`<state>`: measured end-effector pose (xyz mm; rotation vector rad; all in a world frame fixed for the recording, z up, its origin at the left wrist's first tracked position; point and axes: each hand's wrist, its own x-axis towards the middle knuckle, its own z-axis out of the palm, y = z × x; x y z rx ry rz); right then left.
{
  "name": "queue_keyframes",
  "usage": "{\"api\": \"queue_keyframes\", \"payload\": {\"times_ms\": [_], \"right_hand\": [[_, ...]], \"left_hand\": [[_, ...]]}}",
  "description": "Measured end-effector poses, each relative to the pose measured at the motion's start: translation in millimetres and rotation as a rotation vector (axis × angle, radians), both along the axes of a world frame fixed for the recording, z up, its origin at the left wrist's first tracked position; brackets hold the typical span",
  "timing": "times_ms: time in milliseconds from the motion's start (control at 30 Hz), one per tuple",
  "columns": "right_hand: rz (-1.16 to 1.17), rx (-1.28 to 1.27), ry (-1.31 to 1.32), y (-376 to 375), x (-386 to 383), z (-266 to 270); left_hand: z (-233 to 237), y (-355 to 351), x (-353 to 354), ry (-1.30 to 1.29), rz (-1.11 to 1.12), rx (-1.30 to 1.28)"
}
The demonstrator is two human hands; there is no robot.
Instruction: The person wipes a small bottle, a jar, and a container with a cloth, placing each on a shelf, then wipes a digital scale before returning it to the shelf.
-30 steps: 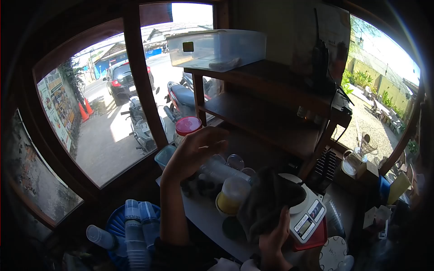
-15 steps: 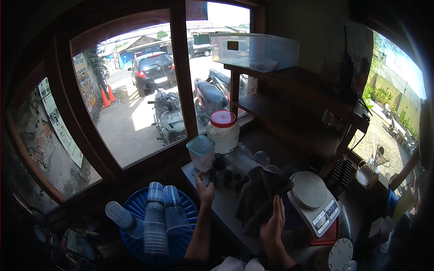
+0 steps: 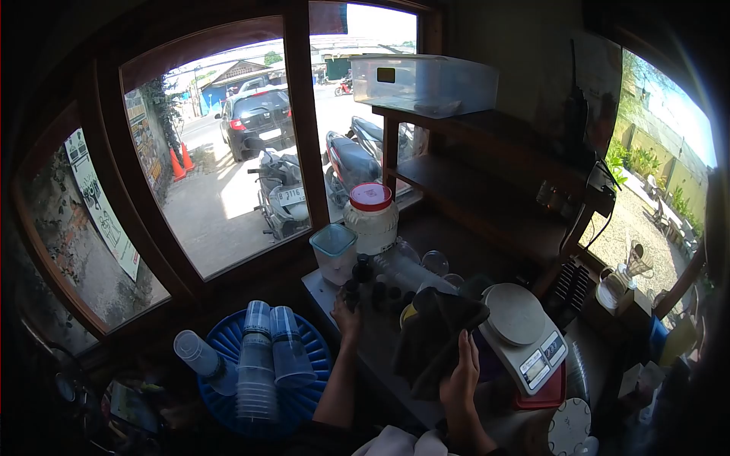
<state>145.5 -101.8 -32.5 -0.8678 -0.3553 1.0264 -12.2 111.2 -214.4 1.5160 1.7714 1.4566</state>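
Note:
My right hand (image 3: pixel 458 374) grips a dark cloth (image 3: pixel 432 334) that hangs bunched over the white counter (image 3: pixel 384 351), just left of a white kitchen scale (image 3: pixel 525 330). A bit of yellow shows under the cloth's upper edge. My left hand (image 3: pixel 348 314) rests on the counter's near left part, its fingers among small dark bottles (image 3: pixel 372 292); whether it holds one is hidden. Behind them stand a clear tub with a teal rim (image 3: pixel 334 252) and a big jar with a red lid (image 3: pixel 371 217).
A blue basket (image 3: pixel 228 384) holding stacks of clear plastic cups (image 3: pixel 255 357) sits low at the left. Wooden shelves (image 3: pixel 479 190) rise behind the counter, with a clear plastic box (image 3: pixel 424 80) on top. Windows show parked motorbikes and a car outside. A glass coffee server (image 3: pixel 614 289) stands at right.
My left hand dropped from the raised stacked cups down to the counter by the small bottles. The view swung left and down. The cloth now covers most of the yellow-filled cup.

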Motion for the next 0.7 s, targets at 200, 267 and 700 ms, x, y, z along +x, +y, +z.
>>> {"api": "queue_keyframes", "payload": {"times_ms": [200,267,700], "right_hand": [[0.007,-0.021,-0.097,-2.4,2.4,-2.7],[-0.006,0.015,-0.051,0.8,5.9,-9.5],[0.0,0.603,-1.286,20.9,-16.2,31.8]], "left_hand": [[-5.1,-7.6,1.4,0.142,0.023,0.026],[20.5,-22.2,2.2,-0.034,-0.076,0.098],[187.2,-161.9,27.6,-0.858,-1.004,-0.123]]}}
